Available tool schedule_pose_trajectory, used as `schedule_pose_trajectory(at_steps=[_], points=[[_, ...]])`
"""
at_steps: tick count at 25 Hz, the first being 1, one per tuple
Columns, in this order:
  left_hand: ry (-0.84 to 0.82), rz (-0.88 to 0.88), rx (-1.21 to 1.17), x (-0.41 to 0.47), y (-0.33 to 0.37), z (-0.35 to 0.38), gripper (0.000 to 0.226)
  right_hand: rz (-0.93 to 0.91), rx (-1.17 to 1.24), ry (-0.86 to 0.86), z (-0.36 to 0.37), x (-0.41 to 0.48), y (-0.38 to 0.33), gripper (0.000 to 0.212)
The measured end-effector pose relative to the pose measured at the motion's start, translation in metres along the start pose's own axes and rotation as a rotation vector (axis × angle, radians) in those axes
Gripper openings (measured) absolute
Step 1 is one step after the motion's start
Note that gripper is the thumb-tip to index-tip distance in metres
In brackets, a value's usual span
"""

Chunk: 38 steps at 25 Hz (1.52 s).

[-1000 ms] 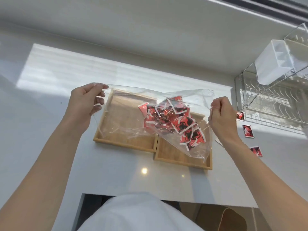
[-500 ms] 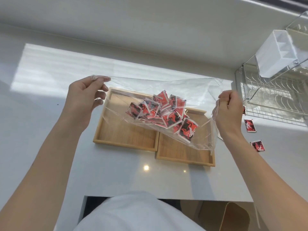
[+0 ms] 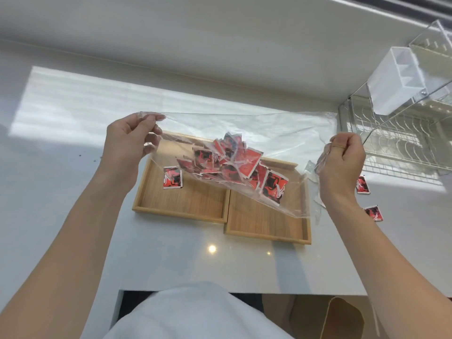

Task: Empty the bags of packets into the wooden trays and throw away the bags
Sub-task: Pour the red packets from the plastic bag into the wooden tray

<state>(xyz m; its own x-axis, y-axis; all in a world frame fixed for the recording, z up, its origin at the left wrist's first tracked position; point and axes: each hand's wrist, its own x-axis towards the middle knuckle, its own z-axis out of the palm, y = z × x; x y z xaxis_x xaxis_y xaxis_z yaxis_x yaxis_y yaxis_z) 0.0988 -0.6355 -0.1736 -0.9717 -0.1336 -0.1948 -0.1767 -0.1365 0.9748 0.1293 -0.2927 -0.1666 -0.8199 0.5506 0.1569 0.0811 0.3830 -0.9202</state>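
Your left hand (image 3: 129, 143) and right hand (image 3: 342, 162) pinch a clear bag (image 3: 256, 133) stretched above two trays (image 3: 269, 231); red packets (image 3: 234, 160) cluster inside; one packet (image 3: 172, 177) lies in the left tray.

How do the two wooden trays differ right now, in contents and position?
The left wooden tray holds one red-and-black packet lying flat; the right wooden tray shows bare floor where visible. The right tray sits nearer the person. The clear plastic bag covers more of the right tray. Both are shallow, light wood, edges touching.
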Motion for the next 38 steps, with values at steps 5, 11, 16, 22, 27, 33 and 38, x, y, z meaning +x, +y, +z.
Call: schedule_pose_trajectory(at_steps=[5,11,16,22,27,33,38], points=[[-0.008,0.001,0.009,-0.001,0.000,0.002,0.024,-0.003,0.034,0.025,-0.003,0.002,-0.004,0.025],[-0.039,-0.008,0.023,-0.001,0.002,0.005,0.025,-0.009,0.000,0.047,-0.016,0.003,-0.001,0.024],[-0.053,0.001,0.015,-0.001,0.003,0.008,0.023,-0.043,0.004,0.107,-0.020,0.000,-0.005,0.024],[-0.032,0.000,-0.010,-0.002,0.005,0.008,0.024,-0.018,0.014,0.083,-0.020,-0.007,-0.010,0.025],[-0.034,-0.014,-0.016,0.000,0.004,0.010,0.023,-0.054,-0.056,0.056,-0.027,0.000,-0.016,0.026],[-0.037,-0.039,-0.026,-0.004,0.002,0.013,0.020,-0.105,-0.091,0.045,-0.038,0.001,-0.021,0.026],[-0.073,-0.007,-0.050,-0.002,0.008,0.012,0.022,-0.194,-0.204,0.043,-0.045,0.015,-0.034,0.025]])
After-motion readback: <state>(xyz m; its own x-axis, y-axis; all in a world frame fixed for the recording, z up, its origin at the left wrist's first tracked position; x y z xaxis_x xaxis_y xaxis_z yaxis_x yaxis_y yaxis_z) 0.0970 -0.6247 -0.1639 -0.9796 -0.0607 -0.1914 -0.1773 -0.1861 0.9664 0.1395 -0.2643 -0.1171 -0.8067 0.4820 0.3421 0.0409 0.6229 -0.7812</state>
